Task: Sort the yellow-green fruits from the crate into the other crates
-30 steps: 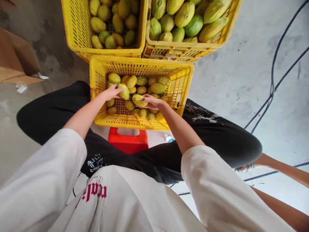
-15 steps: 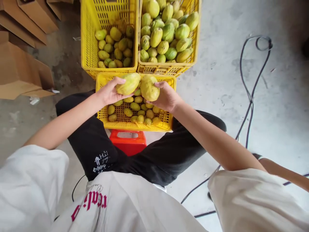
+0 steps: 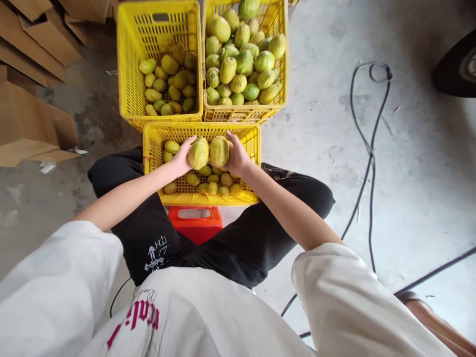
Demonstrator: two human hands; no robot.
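My left hand is closed around a yellow-green papaya. A second, similar papaya is gripped by my right hand. The two fruits are side by side with a narrow gap between them, both fairly upright. They are over the near yellow crate, where several more papayas lie on the slotted bottom. My hands and the held fruits hide part of that crate's inside.
Behind stand a left yellow crate, partly filled with papayas, and a fuller right crate. A red stool sits between my legs. Cardboard boxes are at left, black cable and a wheel at right. Someone's foot shows lower right.
My hands first reached into the near crate and lifted one papaya each. Since then, both fruits have turned more upright and been lowered slightly. The view has shifted.
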